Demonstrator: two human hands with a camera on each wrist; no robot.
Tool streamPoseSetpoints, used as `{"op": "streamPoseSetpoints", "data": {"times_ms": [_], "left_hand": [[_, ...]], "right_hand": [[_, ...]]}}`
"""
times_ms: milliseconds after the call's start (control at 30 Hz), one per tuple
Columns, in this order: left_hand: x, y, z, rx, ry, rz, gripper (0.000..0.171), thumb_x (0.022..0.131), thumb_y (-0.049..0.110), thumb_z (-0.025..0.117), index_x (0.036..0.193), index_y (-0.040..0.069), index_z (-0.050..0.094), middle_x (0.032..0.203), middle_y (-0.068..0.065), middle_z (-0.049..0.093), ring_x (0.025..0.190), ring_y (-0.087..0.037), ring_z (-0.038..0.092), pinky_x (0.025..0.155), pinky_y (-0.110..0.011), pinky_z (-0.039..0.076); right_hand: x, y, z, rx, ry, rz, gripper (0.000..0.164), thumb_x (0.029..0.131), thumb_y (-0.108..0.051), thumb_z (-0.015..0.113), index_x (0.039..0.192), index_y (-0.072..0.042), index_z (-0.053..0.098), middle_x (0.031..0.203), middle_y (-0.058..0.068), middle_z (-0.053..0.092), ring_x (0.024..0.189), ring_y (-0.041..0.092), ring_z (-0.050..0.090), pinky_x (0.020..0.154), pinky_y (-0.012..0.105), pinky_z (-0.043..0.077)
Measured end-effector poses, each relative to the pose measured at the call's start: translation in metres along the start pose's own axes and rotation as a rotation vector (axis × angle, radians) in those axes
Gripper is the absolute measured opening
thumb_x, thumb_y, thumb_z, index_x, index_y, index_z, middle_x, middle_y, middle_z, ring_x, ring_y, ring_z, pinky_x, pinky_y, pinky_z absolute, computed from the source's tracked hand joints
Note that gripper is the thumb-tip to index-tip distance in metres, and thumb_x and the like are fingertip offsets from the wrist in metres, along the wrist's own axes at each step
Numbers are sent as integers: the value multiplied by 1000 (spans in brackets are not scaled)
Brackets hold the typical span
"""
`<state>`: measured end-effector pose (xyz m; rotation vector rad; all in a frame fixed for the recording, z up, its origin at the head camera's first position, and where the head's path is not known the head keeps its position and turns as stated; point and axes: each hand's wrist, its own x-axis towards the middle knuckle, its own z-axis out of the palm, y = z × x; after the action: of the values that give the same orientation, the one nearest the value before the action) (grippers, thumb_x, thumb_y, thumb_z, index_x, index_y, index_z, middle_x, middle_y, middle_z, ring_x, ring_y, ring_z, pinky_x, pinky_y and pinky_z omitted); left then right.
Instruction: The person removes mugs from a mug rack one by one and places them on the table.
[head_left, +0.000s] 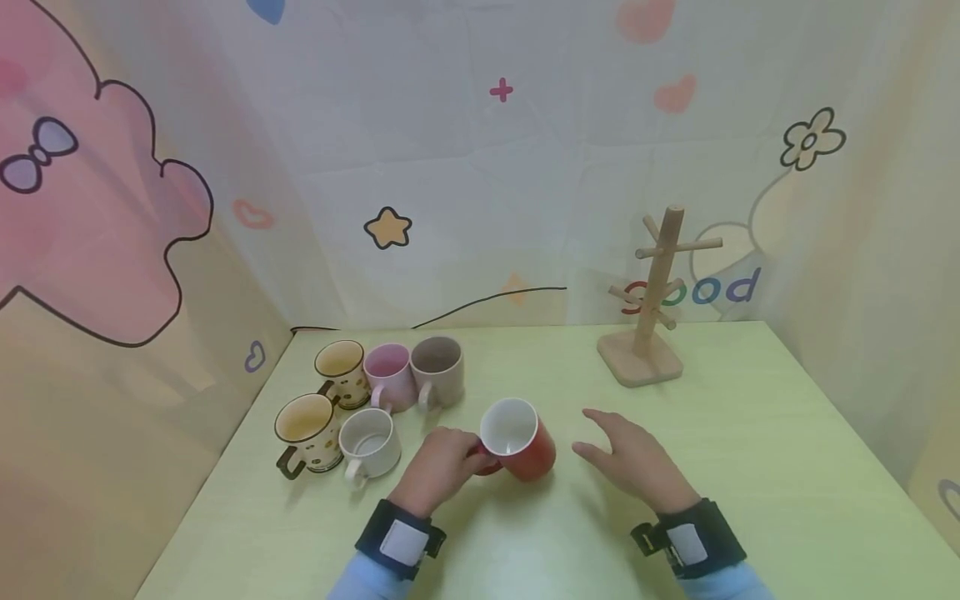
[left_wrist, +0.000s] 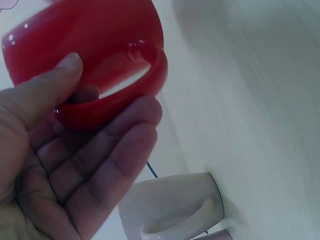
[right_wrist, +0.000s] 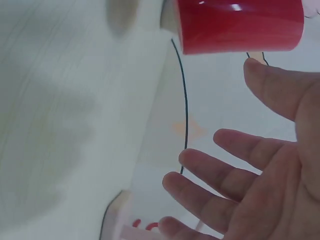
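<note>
A red mug (head_left: 534, 454) with a white inside leans a little over the middle of the table. My left hand (head_left: 438, 468) grips its handle (left_wrist: 117, 100), thumb on the near side and fingers curled beneath in the left wrist view. To the right of the mug, my right hand (head_left: 637, 458) is spread with its fingers extended and holds nothing. In the right wrist view the mug's red side (right_wrist: 240, 25) stands just beyond the thumb, with a gap between them.
Left on the table (head_left: 750, 467) stand two spotted yellow mugs (head_left: 318, 450), a pink mug (head_left: 397, 390), a grey mug (head_left: 446, 383) and a white cup (head_left: 378, 458). A wooden mug tree (head_left: 647, 346) with bare pegs stands at the back right, before a printed curtain (head_left: 465, 183).
</note>
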<state>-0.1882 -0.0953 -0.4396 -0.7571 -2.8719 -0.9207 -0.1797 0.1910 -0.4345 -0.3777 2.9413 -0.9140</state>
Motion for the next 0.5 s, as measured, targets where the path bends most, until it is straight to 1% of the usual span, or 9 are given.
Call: {"op": "streamPoseSetpoints", "data": {"times_ms": [167, 300, 367, 500], "left_hand": [[-4, 2, -3, 6, 35, -102, 10, 90, 21, 73, 86, 13, 74, 67, 8, 58, 62, -10, 49, 57, -25, 42], [-8, 3, -6, 10, 63, -197, 13, 91, 23, 73, 83, 12, 72, 63, 6, 54, 60, -13, 48, 55, -26, 39], [-10, 4, -8, 9, 79, -234, 14, 91, 22, 73, 83, 11, 72, 62, 6, 54, 60, -14, 48, 55, -27, 39], [-13, 4, -11, 42, 129, -276, 18, 91, 20, 73, 78, 8, 69, 59, 4, 53, 58, -15, 48, 55, -28, 39]], "right_hand": [[-3, -1, 2, -153, 46, -33, 63, 95, -36, 67, 140, 4, 49, 136, 27, 55, 126, 45, 50, 102, 59, 39], [-6, 0, 0, -251, 77, -32, 64, 93, -37, 67, 137, 7, 51, 131, 29, 57, 120, 46, 54, 97, 61, 42], [-7, 2, 0, -281, 83, -19, 65, 93, -38, 67, 136, 7, 51, 130, 30, 57, 118, 47, 54, 95, 62, 42], [-9, 5, -1, -300, 87, 0, 65, 93, -39, 67, 136, 8, 52, 129, 31, 57, 118, 49, 54, 93, 64, 42]]}}
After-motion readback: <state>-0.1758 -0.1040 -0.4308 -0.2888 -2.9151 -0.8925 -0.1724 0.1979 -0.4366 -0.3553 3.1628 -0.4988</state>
